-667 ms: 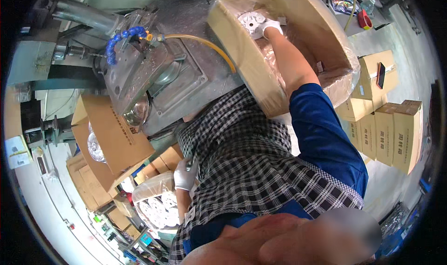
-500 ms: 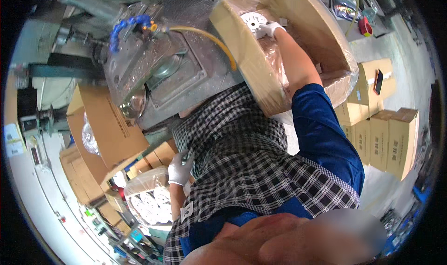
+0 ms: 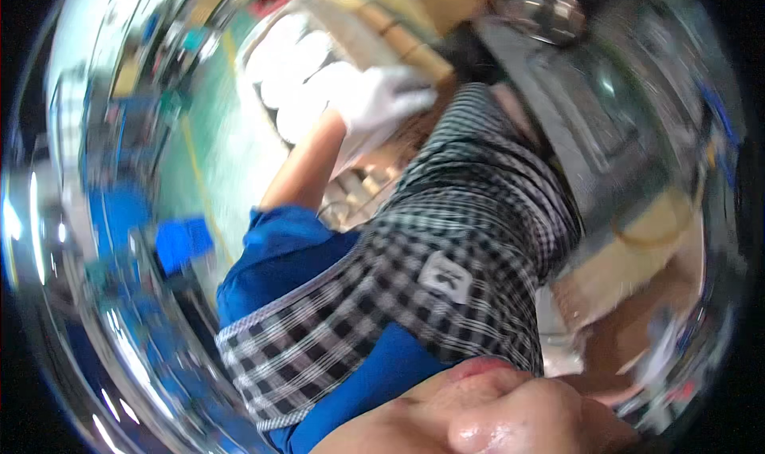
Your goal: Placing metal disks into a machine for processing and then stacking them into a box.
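My left hand (image 3: 386, 99), in a white glove, is over or beside a plastic-lined box (image 3: 253, 75) of white round parts (image 3: 299, 63) at the upper left. Motion and glare smear its fingers, so its grip is unclear. At the lower right, my right hand (image 3: 660, 344), also gloved in white, is a blurred shape by the large cardboard box (image 3: 617, 275). Whether it holds anything does not show.
On the right is the grey metal machine table (image 3: 582, 111), with a yellow hose (image 3: 657, 235) and blue jointed hose (image 3: 719, 115). A shiny rounded metal piece (image 3: 542, 9) sits at the top. A blue bin (image 3: 183, 244) stands on the green floor (image 3: 211, 139).
The view has swung to the left. My left hand has gone from beside my apron to the box of white parts. My right hand no longer reaches the white disc inside the large box.
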### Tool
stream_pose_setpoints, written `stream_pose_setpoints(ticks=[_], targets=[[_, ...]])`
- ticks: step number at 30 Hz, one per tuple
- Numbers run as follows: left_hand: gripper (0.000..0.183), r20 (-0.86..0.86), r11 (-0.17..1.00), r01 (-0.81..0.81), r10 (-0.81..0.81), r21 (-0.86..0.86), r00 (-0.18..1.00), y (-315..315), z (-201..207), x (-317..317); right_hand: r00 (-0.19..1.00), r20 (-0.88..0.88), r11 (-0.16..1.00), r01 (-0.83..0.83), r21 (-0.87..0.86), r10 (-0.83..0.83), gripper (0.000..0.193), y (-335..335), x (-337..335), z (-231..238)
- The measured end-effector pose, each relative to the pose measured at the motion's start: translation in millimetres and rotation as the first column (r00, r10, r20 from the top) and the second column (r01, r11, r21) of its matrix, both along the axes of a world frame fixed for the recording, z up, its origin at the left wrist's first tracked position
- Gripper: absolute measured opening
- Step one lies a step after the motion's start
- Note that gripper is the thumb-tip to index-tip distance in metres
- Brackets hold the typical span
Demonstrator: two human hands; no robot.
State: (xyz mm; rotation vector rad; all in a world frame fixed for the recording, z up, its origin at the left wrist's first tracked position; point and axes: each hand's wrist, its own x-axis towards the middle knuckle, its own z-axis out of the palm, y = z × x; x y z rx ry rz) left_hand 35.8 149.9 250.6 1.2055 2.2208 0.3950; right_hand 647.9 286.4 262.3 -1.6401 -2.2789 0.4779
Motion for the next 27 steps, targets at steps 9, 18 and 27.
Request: stream_pose_setpoints(ticks=[9,18,27], targets=[[0.046,-0.131,0.437,-0.555,0.853,0.708,0.505,-196.2,-177.4,-266.6,0.883,-0.418,0.747,-0.425,-0.511,0.216,0.045,-46.4,-190.4,-27.5],[0.042,0.741,-0.146,-0.963,0.668,0.225,0.072,-173.3,-135.6,-311.3,0.857,-0.496,0.714,-0.433,-0.55,0.138,0.048,-43.6,-232.7,-32.9],[0.059,-0.363,0.257,-0.967,0.9,-0.003,0.24,-135.1,-34.1,-239.6,0.854,-0.495,0.682,-0.456,-0.572,0.157,0.048,-20.3,-192.1,-17.8]])
